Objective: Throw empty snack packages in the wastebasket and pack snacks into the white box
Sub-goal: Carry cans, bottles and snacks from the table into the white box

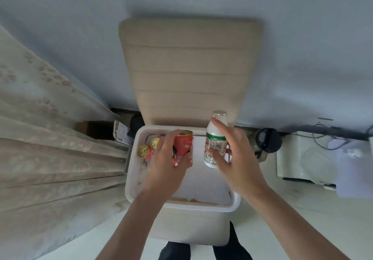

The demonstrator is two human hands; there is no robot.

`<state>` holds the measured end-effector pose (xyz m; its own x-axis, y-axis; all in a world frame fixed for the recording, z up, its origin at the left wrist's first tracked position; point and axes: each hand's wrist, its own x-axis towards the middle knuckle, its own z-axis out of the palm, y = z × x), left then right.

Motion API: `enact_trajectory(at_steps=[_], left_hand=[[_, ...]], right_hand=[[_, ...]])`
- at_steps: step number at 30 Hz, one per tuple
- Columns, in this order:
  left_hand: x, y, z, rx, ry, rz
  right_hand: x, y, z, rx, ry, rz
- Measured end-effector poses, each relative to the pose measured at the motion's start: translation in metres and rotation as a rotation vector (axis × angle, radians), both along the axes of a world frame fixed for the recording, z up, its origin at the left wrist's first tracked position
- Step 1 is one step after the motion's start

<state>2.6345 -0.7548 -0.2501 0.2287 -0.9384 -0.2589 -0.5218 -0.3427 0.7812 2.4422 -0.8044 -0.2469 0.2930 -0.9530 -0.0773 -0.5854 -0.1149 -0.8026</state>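
The white box point(235, 203) stands open on a beige chair, right below me. My left hand point(167, 162) grips a red can point(184, 148) with a gold top, held over the box's left half. Two more red cans point(148, 148) with gold lids lie at the box's far left corner. My right hand point(234, 154) holds a white bottle point(215, 140) with a green and white label and a foil cap, upright over the box's right side; the fingers are spread along it.
The beige chair back point(189, 68) rises behind the box. A patterned curtain point(46, 138) hangs at the left. A dark kettle point(266, 142) sits to the right, then a white appliance point(302, 158) and cables. A small carton point(121, 132) stands left of the box.
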Motion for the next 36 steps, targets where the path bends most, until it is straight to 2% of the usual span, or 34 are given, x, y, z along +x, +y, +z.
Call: enact_trajectory(at_steps=[9, 16, 19, 27, 32, 36], left_hand=[[-0.031, -0.002, 0.145, -0.256, 0.051, -0.329], [-0.089, 0.007, 0.228, -0.446, 0.176, -0.601], [-0.128, 0.019, 0.26, -0.521, 0.229, -0.729], [-0.272, 0.084, 0.303, -0.637, 0.362, -1.064], [-0.367, 0.15, 0.31, -0.648, 0.389, -1.27], [-0.443, 0.22, 0.316, -0.642, 0.515, -1.395]], right_hand=[[-0.052, 0.053, 0.154, -0.21, 0.052, -0.222], [-0.11, 0.129, 0.233, -0.378, 0.035, -0.502], [-0.14, 0.167, 0.26, -0.447, 0.092, -0.655], [-0.242, 0.302, 0.303, -0.542, 0.184, -1.032], [-0.306, 0.404, 0.31, -0.529, 0.243, -1.246], [-0.348, 0.491, 0.313, -0.499, 0.29, -1.379]])
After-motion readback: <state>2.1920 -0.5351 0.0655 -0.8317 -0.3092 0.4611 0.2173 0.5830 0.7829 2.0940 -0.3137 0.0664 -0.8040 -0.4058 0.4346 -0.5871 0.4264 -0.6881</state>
